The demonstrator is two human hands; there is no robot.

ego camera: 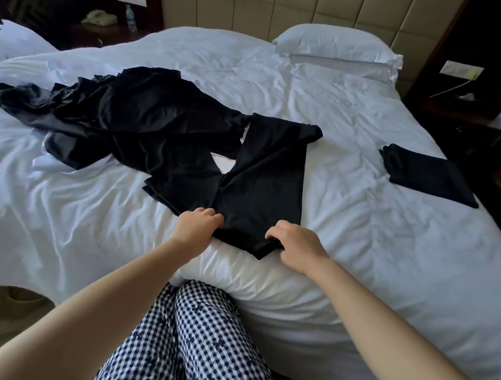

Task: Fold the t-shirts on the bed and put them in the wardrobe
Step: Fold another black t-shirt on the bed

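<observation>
Checked trousers point(196, 335) press against the near edge of the bed point(360, 228). Just beyond, the left hand point(194, 226) and right hand point(294, 247) each clamp curled fingers on the near hem of a black t-shirt point(261, 184), which lies partly folded on the white cover. A heap of black clothes point(123, 119) touches it on the left. A folded t-shirt point(427, 173) lies well apart on the right.
</observation>
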